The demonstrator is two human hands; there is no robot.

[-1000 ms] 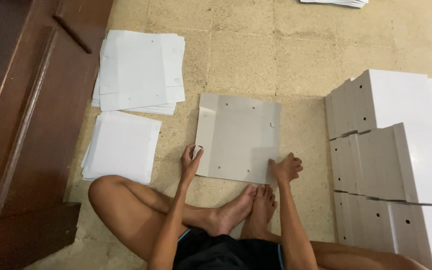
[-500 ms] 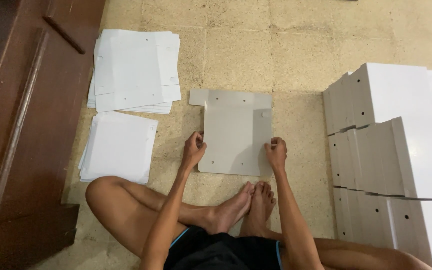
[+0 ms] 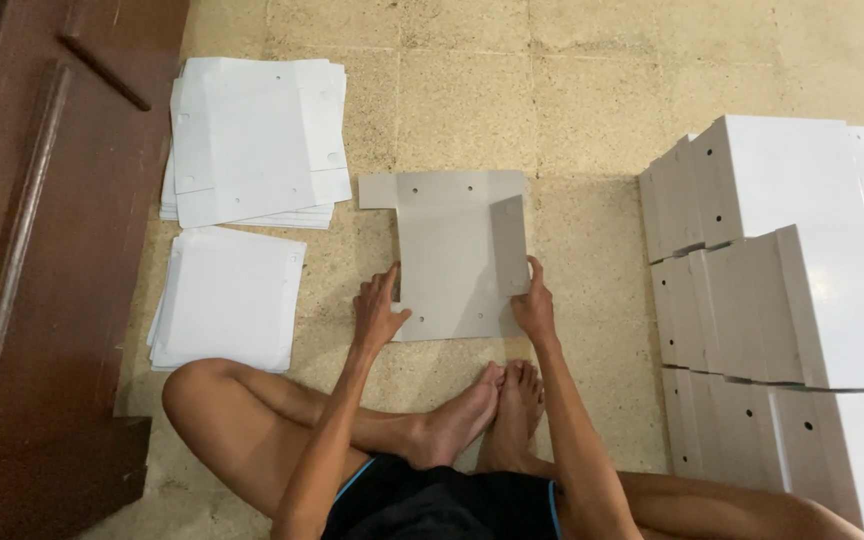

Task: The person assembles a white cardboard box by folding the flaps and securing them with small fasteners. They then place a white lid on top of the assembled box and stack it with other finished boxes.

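A flat grey cardboard box blank (image 3: 447,250) with punched holes lies on the tiled floor in front of my crossed legs. My right hand (image 3: 532,305) grips its right side flap, which is folded up and inward. My left hand (image 3: 377,312) presses on the blank's lower left edge, fingers spread. My bare feet (image 3: 497,400) rest just below the blank.
Two stacks of flat white blanks (image 3: 252,140) (image 3: 227,298) lie to the left. Finished white boxes (image 3: 782,290) are stacked on the right. A dark wooden door or furniture piece (image 3: 42,220) runs along the left side.
The blank's right flap has been folded up and inward by my right hand. My left hand has slid down to the lower left edge. The top left tab now shows spread out.
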